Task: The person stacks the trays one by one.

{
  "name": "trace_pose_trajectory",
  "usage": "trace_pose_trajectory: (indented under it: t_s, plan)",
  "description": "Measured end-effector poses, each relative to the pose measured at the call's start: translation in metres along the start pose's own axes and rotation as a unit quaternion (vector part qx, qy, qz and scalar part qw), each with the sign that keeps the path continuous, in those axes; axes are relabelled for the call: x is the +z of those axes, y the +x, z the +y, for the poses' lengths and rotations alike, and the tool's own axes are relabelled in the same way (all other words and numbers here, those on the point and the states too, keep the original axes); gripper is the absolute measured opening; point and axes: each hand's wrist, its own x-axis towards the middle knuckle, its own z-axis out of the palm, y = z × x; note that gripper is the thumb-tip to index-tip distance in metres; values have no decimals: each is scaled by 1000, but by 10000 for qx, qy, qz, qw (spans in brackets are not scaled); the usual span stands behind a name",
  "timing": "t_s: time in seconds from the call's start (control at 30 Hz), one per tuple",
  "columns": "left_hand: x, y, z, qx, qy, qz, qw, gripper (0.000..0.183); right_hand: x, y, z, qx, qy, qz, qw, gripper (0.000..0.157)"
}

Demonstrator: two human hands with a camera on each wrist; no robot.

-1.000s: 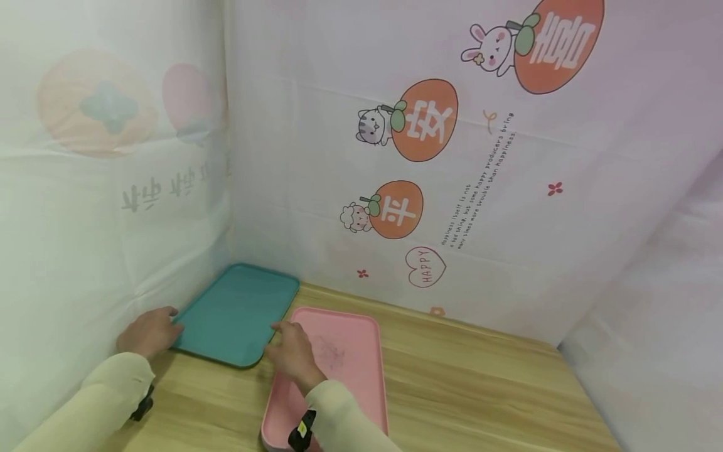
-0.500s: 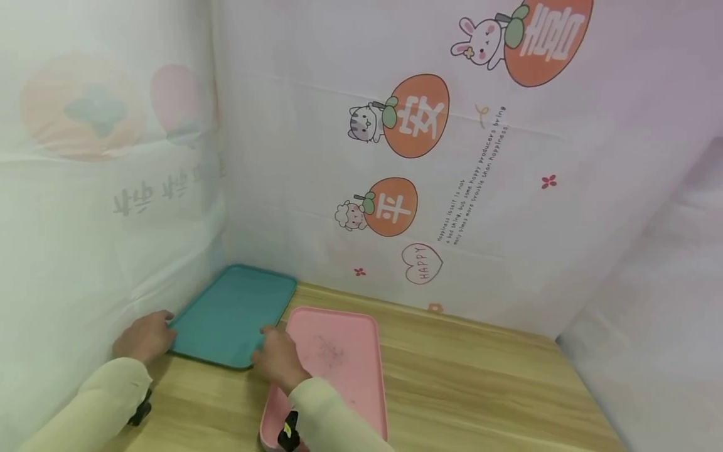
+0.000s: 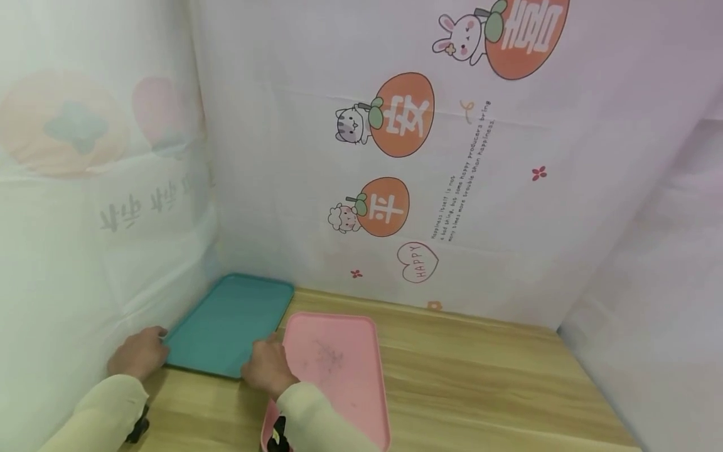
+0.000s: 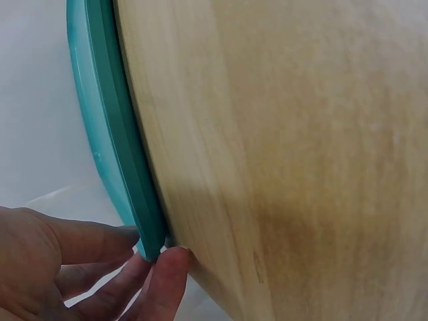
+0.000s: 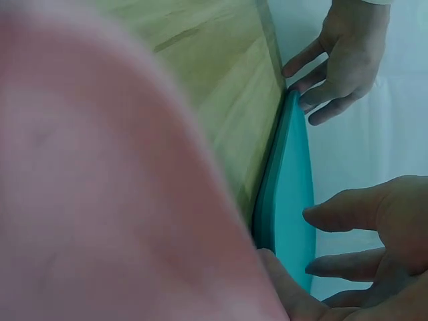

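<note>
A flat teal tray [image 3: 228, 326] with a low rim lies on the wooden table in the back left corner. My left hand [image 3: 138, 353] holds its near left corner; in the left wrist view, thumb and fingers [image 4: 167, 281] pinch the rim from both sides. At the near right corner my right hand [image 3: 267, 367] grips the tray's edge, knuckles up. The right wrist view has digits on both sides of that edge, though their contact is partly hidden. Beneath the right forearm sits a pink tray [image 3: 350, 370] with dark scuffs, its near part covered by the sleeve.
White printed cloth [image 3: 294, 188] hangs behind the table, with more cloth [image 3: 56, 263] close beside my left hand and along the right side. Bare wooden tabletop [image 3: 480, 376] extends right of the pink tray.
My right hand has moved left and toward me along the teal tray's right edge, its fingers now closed around the near corner. The head view has tilted slightly. The left hand keeps its place.
</note>
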Motion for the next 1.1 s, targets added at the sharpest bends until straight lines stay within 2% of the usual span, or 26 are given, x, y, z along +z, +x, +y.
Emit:
trace_pose_trajectory:
  t_s: [0.1, 0.17, 0.23, 0.27, 0.33, 0.4, 0.53, 0.73, 0.87, 1.1]
  plan:
    - [1, 2, 0, -8, -5, 34, 10000, 54, 7, 7, 5, 131, -13, -47, 9999, 43]
    - [0, 2, 1, -31, -6, 40, 10000, 54, 25, 18, 18, 52, -128, 146, 9998, 45]
    - [0, 1, 2, -58, 1, 42, 10000, 54, 24, 18, 19, -12, -117, 179, 9998, 49]
    - [0, 0, 3, -62, 6, 46, 10000, 54, 30, 21, 23, -59, -194, 274, 9994, 48]
    - [0, -2, 4, -68, 19, 52, 10000, 53, 26, 19, 21, -75, -185, 241, 9995, 49]
    - [1, -3, 6, -55, 27, 56, 10000, 53, 8, 9, 8, 17, -28, 41, 10000, 52]
    - [0, -4, 8, -42, 24, 49, 10000, 53, -9, -2, -7, 233, -142, -74, 9996, 52]
    - [1, -2, 9, -48, 39, 67, 10000, 53, -6, -1, -8, 205, -884, 221, 9956, 49]
    - [4, -2, 10, -89, 21, 25, 10000, 53, -3, 1, -5, 187, -1083, 301, 9935, 44]
    - [5, -2, 9, -104, -4, 9, 9999, 53, 16, 12, 13, 13, -864, 355, 9956, 51]
